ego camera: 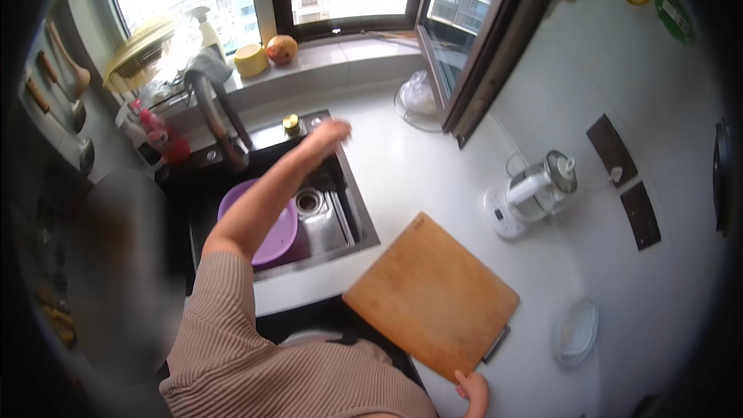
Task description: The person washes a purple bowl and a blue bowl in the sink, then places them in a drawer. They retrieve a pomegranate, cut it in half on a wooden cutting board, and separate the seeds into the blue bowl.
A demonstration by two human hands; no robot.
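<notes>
My left hand (332, 134) reaches across the sink (364, 238) to its far right corner. It is blurred by motion, and no object shows in it. Under that forearm sits a purple plastic basin (284, 238), partly hidden by the arm. My right hand (475, 390) is at the near corner of a wooden cutting board (432, 296), thumb on the edge and fingers curled at the corner. The board lies slanted on the white countertop (400, 186), its near left side reaching past the counter's front edge. By its right side is a dark-handled object (497, 345), partly covered.
A faucet (217, 122) with a grey cloth (208, 65) rises behind the sink, beside a pink pump bottle (165, 136). An open window sash (464, 40) juts over the counter. An electric glass kettle (525, 200) and clear containers (576, 331) stand at right.
</notes>
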